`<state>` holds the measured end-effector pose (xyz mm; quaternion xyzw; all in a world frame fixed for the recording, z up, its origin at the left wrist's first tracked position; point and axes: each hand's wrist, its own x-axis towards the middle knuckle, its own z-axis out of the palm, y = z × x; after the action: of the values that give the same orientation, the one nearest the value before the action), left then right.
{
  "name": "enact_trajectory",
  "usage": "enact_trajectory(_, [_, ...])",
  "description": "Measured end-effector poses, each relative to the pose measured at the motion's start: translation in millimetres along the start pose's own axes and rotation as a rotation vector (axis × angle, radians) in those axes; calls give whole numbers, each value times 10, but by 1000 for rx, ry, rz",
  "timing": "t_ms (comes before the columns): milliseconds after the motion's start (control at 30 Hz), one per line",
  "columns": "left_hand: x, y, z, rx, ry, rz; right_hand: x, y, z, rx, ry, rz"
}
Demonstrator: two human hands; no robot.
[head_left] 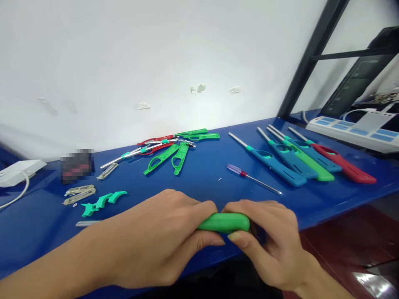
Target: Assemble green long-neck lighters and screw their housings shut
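Gripping a green lighter body (223, 222) from both ends, the left hand (158, 241) and the right hand (268, 241) meet at the near edge of the blue counter (202, 174). Left fingers close over its left end; right fingers and thumb close around its right end. Only the middle of the body shows between them.

Beyond the hands, a small screwdriver (252, 178) with a clear handle lies alone. To its right, a row of assembled lighters (299, 160) lies side by side, blue, green and red. At centre rear sits a loose pile of green and red shell halves and metal tubes (168, 149). To the left lie teal trigger parts (102, 202) and metal clips (79, 194). A white power strip (355, 131) rests at far right.
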<state>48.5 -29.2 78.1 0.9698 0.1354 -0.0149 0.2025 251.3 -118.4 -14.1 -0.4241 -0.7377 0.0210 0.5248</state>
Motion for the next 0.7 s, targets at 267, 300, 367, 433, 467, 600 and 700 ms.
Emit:
enact_trajectory(267, [26,-27,-44,-100,-46,-41,-14,-2,11,57,-25,39])
enact_trajectory(300, [21,-33,-43,-107,-44,-43,-15,-1,13,56,-36,47])
enact_trajectory(367, [13,-40,-40,-121,-41,-47,-13,0,16,44,-53,57])
enact_trajectory(433, [13,-42,-40,-130,-46,-48,-7,-2,19,21,-57,60])
enact_trajectory(467, [17,-40,-41,-129,-50,-49,-3,-2,21,12,-55,61])
enact_trajectory(600, [39,-27,-42,-110,-68,-51,-7,8,29,18,-79,74])
enact_trajectory(700, [47,-22,-37,-125,-67,-21,-29,31,36,28,-96,68])
